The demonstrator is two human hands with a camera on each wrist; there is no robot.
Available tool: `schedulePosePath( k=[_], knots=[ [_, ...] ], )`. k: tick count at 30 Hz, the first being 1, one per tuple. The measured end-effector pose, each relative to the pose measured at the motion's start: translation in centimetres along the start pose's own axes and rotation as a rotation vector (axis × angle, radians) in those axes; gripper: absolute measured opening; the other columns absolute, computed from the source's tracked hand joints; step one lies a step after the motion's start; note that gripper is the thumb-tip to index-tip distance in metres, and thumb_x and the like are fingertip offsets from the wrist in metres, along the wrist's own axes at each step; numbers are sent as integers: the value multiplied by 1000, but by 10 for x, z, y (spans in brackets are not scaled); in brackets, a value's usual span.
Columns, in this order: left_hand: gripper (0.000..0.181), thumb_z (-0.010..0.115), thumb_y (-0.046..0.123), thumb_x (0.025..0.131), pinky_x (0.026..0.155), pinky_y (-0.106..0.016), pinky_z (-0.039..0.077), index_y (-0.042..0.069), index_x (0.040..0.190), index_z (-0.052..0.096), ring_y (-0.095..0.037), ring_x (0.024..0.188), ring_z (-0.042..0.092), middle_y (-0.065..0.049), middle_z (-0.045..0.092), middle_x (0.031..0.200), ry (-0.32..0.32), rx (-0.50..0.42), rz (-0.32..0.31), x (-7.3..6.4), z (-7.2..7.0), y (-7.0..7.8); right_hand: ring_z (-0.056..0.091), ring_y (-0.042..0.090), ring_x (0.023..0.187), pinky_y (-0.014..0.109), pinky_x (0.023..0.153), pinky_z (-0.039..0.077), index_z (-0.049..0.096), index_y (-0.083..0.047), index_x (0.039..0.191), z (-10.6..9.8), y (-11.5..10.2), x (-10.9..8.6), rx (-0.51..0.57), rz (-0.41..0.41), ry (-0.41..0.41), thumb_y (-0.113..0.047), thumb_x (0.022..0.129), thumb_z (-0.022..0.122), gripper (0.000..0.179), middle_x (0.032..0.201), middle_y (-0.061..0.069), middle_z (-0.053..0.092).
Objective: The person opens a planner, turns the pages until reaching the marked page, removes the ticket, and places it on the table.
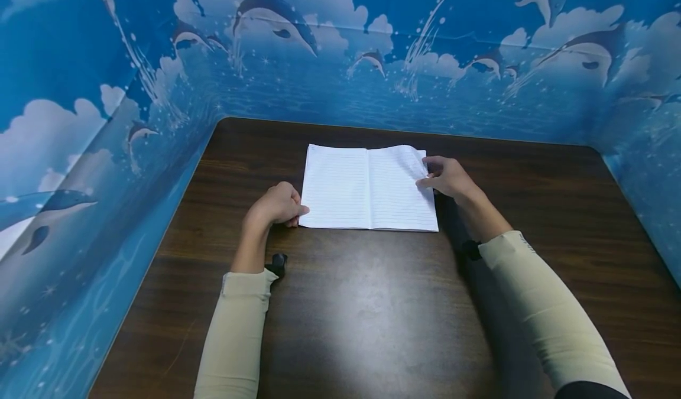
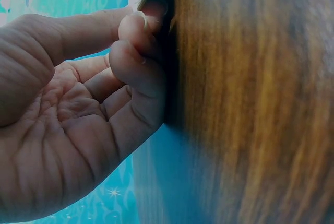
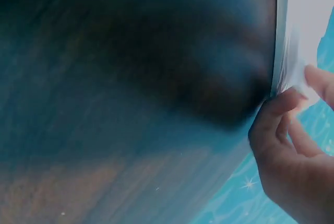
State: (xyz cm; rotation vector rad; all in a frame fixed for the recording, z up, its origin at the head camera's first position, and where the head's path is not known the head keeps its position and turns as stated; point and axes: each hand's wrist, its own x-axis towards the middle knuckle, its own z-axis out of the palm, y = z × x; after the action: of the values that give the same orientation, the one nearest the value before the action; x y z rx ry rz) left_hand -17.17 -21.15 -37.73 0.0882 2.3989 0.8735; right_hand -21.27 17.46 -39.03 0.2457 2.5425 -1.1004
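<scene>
An open notebook [image 1: 340, 189] with lined white pages lies on the dark wooden table. At its lower left corner, my left hand [image 1: 278, 204] pinches the edge between thumb and curled fingers. The left wrist view shows the paper corner at the fingertips of that hand [image 2: 88, 83], close against the tabletop. On the opposite side, my right hand [image 1: 451, 177] pinches the right page near its upper outer edge, and the page bulges up there. In the right wrist view the thumb and index finger [image 3: 279, 106] meet at the sheet edges.
The brown table [image 1: 367, 316] has rounded far corners and reflects a bright glare at its middle. Blue sheets printed with dolphins [image 1: 273, 18] and clouds surround it at the back and sides. Dark straps [image 1: 276, 265] sit at both wrists, by pale sleeves [image 1: 239, 328].
</scene>
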Motion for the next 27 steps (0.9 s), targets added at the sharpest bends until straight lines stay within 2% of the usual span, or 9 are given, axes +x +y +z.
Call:
schedulePosePath(
  k=[2, 5, 9, 12, 17, 27],
  knots=[
    [35, 67, 15, 107, 75, -34, 50, 3, 74, 67, -16, 59, 61, -4, 63, 60, 0, 1, 2, 0, 0, 0, 56, 35, 117, 51, 106, 50, 40, -5, 163, -5, 1, -1, 54, 53, -16, -23, 103, 74, 71, 148, 26, 52],
    [33, 67, 14, 107, 76, -35, 50, 2, 76, 68, -17, 59, 61, -5, 63, 60, 4, -5, 2, -1, 0, 0, 57, 33, 113, 50, 106, 49, 50, -1, 151, -11, 1, -2, 85, 91, -13, -31, 105, 71, 59, 144, 25, 53],
    [31, 67, 14, 107, 75, -34, 49, 1, 79, 68, -17, 60, 61, -5, 63, 61, 8, -11, -2, -1, 0, 0, 60, 26, 96, 40, 91, 53, 62, 1, 129, -15, 1, -4, 54, 74, 17, -36, 107, 68, 43, 117, 18, 61],
    [31, 66, 14, 107, 73, -33, 49, 1, 79, 68, -16, 60, 61, -4, 63, 61, 9, -10, -3, -2, 0, 0, 60, 22, 87, 36, 82, 53, 67, 0, 120, -17, 1, -5, 27, 45, 41, -37, 108, 67, 39, 103, 12, 64],
    [34, 65, 14, 108, 71, -32, 49, 2, 77, 67, -16, 59, 60, -4, 63, 60, 13, -7, 10, -2, 1, -1, 61, 22, 85, 39, 81, 54, 69, 0, 115, -20, -1, -8, 21, 11, 64, -37, 107, 68, 38, 96, 10, 66],
    [28, 65, 12, 108, 66, -30, 49, 1, 82, 67, -14, 59, 60, -4, 64, 62, 10, -32, 16, -1, 0, -2, 61, 25, 88, 48, 93, 53, 73, 1, 109, -27, -7, -19, 15, -61, 72, -43, 103, 74, 44, 91, 8, 69]
  ],
)
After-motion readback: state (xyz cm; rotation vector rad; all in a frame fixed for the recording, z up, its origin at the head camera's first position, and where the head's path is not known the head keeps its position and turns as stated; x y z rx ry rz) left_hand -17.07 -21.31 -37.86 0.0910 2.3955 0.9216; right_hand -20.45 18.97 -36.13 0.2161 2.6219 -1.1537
